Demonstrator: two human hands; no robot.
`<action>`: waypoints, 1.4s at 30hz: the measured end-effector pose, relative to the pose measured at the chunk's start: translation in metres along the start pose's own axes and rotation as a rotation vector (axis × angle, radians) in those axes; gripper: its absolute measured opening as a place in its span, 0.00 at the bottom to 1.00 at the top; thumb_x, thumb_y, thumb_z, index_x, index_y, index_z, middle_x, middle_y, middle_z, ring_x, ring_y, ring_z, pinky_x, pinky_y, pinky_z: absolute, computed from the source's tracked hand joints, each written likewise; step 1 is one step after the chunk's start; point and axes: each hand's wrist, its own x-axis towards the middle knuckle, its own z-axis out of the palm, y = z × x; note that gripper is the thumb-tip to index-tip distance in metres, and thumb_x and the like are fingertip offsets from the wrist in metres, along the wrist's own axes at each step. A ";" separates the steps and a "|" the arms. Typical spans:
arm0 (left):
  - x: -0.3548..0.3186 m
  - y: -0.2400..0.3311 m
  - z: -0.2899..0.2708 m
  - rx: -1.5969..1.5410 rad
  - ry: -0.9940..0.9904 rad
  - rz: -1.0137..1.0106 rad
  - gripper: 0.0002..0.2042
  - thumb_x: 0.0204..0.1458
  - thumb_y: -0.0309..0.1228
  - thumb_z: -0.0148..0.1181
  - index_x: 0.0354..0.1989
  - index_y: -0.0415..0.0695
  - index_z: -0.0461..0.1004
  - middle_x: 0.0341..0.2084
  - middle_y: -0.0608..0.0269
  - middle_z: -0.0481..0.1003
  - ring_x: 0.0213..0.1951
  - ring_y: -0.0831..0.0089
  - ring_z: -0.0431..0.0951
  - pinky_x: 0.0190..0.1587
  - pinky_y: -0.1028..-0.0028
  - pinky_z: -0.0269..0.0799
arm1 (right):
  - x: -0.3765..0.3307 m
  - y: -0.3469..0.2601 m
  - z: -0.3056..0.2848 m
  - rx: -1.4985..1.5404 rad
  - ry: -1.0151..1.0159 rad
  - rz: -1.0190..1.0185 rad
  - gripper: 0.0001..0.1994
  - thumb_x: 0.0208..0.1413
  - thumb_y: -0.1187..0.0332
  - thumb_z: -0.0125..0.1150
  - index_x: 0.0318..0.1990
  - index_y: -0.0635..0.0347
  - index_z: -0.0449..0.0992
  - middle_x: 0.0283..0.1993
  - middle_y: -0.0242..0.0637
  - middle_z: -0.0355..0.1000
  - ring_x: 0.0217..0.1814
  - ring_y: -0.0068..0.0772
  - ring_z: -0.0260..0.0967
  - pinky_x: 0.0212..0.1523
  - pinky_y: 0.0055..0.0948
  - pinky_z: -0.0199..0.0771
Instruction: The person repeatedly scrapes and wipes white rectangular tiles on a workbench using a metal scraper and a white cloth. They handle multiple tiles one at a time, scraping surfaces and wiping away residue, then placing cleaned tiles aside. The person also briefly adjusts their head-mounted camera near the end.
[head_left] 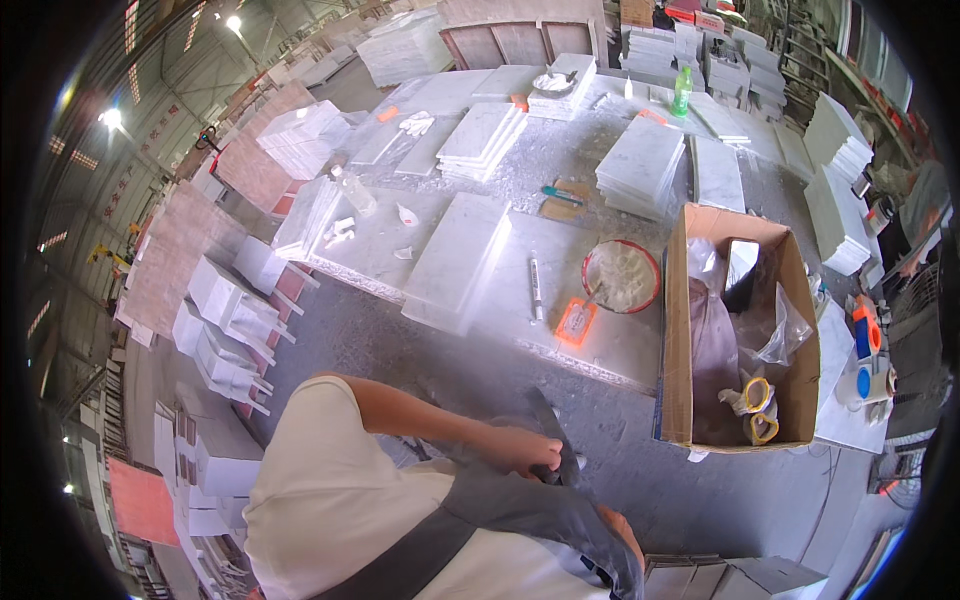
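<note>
- Head view, low in the middle of the frame: the left hand is curled tight around the dark grey strap of an apron.
- The strap sticks up past the fingers, and the apron hangs loose over a pale shirt, so it looks like the apron is not yet fixed in place.
- The right hand is mostly hidden under the grey cloth at the lower middle; I cannot tell if it is open or closed.
- Both hands are down by the body, well apart from the big surface in the middle of the frame.
- On that surface nothing looks started: the white tile stacks sit neat, and a pen lies alone beside them.
- A round bowl of pale paste with a red rim sits full, right of middle, with an orange scraper just below it.
- A cardboard box on the right stands open with plastic bags and tape rolls inside.
- More tile stacks wait on the floor at the left.
- Another person's arm shows at the far right edge.
</note>
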 end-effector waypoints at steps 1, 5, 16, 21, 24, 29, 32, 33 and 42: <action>-0.001 -0.003 0.002 -0.015 0.015 0.030 0.17 0.53 0.38 0.65 0.45 0.41 0.71 0.45 0.51 0.68 0.49 0.51 0.71 0.49 0.59 0.68 | 0.003 0.000 0.000 -0.018 -0.019 0.034 0.13 0.57 0.69 0.59 0.48 0.63 0.78 0.39 0.44 0.79 0.42 0.30 0.77 0.44 0.31 0.73; -0.004 -0.014 0.004 -0.121 0.055 0.186 0.17 0.54 0.33 0.65 0.48 0.42 0.69 0.46 0.51 0.66 0.51 0.53 0.68 0.54 0.62 0.66 | 0.014 0.000 0.004 0.071 -0.016 0.007 0.09 0.58 0.72 0.59 0.44 0.64 0.77 0.36 0.39 0.78 0.39 0.27 0.73 0.43 0.30 0.72; -0.024 -0.021 -0.006 -0.227 0.142 0.006 0.18 0.57 0.34 0.65 0.53 0.43 0.72 0.50 0.54 0.70 0.55 0.57 0.71 0.57 0.65 0.68 | 0.029 -0.008 0.013 0.316 0.017 -0.025 0.11 0.64 0.63 0.62 0.35 0.61 0.75 0.32 0.26 0.66 0.37 0.17 0.62 0.38 0.24 0.63; -0.011 -0.024 -0.019 -0.147 0.168 0.046 0.19 0.54 0.33 0.69 0.53 0.45 0.75 0.47 0.54 0.73 0.51 0.56 0.73 0.55 0.63 0.69 | 0.026 -0.017 0.016 0.205 0.163 -0.111 0.13 0.65 0.63 0.62 0.32 0.63 0.72 0.31 0.25 0.64 0.36 0.17 0.60 0.36 0.24 0.61; -0.006 -0.022 -0.030 -0.118 0.134 0.044 0.20 0.55 0.34 0.68 0.55 0.44 0.73 0.47 0.51 0.72 0.52 0.55 0.72 0.57 0.63 0.68 | 0.018 -0.018 0.022 0.221 0.305 -0.156 0.13 0.65 0.63 0.62 0.33 0.63 0.72 0.31 0.28 0.64 0.37 0.19 0.61 0.38 0.26 0.62; -0.016 -0.023 -0.043 -0.096 0.298 -0.211 0.18 0.53 0.35 0.70 0.50 0.43 0.76 0.43 0.55 0.75 0.48 0.59 0.74 0.52 0.65 0.71 | 0.004 -0.005 0.043 0.700 0.483 -0.076 0.11 0.66 0.61 0.59 0.36 0.59 0.75 0.34 0.31 0.68 0.40 0.24 0.65 0.43 0.29 0.68; -0.033 -0.040 -0.052 0.006 0.500 -0.201 0.15 0.53 0.35 0.70 0.46 0.43 0.78 0.39 0.59 0.78 0.44 0.61 0.76 0.48 0.67 0.73 | -0.007 0.001 0.059 0.835 0.695 -0.135 0.10 0.68 0.61 0.58 0.37 0.57 0.73 0.35 0.24 0.66 0.41 0.17 0.61 0.43 0.24 0.66; -0.039 -0.049 -0.057 -0.082 0.495 -0.251 0.14 0.53 0.35 0.70 0.45 0.42 0.78 0.37 0.59 0.79 0.43 0.61 0.76 0.48 0.67 0.73 | -0.011 0.000 0.065 0.859 0.802 -0.151 0.10 0.68 0.61 0.58 0.38 0.57 0.72 0.35 0.24 0.65 0.40 0.16 0.61 0.43 0.23 0.66; -0.012 -0.108 -0.099 0.096 0.229 -0.393 0.14 0.53 0.30 0.67 0.47 0.43 0.77 0.39 0.57 0.78 0.45 0.59 0.75 0.49 0.66 0.73 | -0.063 -0.032 0.127 1.586 1.103 -0.902 0.09 0.68 0.60 0.57 0.37 0.49 0.66 0.27 0.28 0.59 0.28 0.20 0.52 0.24 0.21 0.52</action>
